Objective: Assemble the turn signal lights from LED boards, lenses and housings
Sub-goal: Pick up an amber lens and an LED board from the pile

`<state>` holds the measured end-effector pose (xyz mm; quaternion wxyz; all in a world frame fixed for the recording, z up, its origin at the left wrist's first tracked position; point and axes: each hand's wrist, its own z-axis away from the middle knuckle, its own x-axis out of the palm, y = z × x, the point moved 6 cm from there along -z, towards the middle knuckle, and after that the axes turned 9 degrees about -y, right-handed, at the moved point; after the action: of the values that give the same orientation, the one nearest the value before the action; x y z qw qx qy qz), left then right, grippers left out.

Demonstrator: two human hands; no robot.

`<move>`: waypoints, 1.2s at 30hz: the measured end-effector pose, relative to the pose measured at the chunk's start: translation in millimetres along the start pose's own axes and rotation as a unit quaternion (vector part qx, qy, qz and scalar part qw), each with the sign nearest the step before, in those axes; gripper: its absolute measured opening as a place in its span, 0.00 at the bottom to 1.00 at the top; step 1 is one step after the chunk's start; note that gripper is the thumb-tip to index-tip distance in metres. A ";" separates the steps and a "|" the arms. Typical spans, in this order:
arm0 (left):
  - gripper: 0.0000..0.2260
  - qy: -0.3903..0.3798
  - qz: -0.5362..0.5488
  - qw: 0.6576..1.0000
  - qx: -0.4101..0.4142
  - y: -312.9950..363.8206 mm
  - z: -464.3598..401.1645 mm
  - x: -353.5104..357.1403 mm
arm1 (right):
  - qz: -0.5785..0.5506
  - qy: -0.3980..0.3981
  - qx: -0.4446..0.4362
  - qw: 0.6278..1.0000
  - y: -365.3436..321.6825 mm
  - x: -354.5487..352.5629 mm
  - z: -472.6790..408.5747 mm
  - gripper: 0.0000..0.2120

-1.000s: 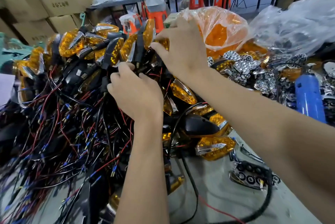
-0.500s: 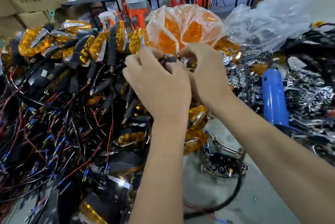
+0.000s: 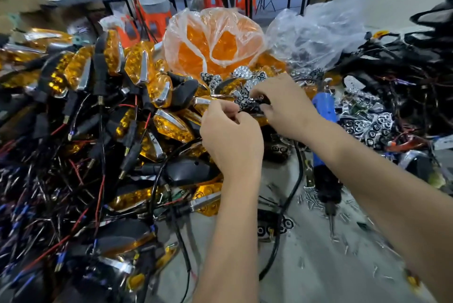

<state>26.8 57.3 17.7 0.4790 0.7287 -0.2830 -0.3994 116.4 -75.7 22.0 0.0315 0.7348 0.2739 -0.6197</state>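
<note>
Head view, both hands (image 3: 257, 123) pinching a chrome reflector (image 3: 247, 101)

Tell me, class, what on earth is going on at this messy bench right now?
A person is putting turn signals together by hand. The left hand and the right hand meet over the middle of the bench and pinch a small chrome and black part between them; what it is exactly is hard to tell. A big heap of finished amber lights with wires lies to the left, a clear bag of orange lenses sits behind, and a blue tool lies to the right.
</note>
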 end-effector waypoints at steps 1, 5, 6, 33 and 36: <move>0.08 -0.007 -0.012 1.000 0.010 0.8 -0.5 0.3 | 0.011 -0.009 -0.016 1.000 -5.5 1.8 -4.8 0.18; 0.08 -0.035 -0.045 0.998 0.019 -2.2 -0.1 2.8 | 0.018 0.017 -0.032 0.999 -13.3 1.1 -10.4 0.19; 0.08 -0.034 -0.045 0.998 0.019 -2.7 -0.2 2.3 | 0.010 0.021 -0.029 0.999 -10.8 0.9 -8.7 0.19; 0.09 -0.080 -0.109 0.990 0.027 -6.1 -1.4 16.7 | -0.034 -0.119 0.229 0.966 97.3 10.2 -89.3 0.27; 0.09 -0.081 -0.107 0.991 0.028 -6.4 -2.3 16.9 | -0.039 -0.122 0.255 0.958 97.1 11.4 -85.7 0.34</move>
<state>37.7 47.4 7.0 0.3884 0.7335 -0.2524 -0.4974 236.7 -120.8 2.7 -0.1486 0.6261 0.1294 -0.7545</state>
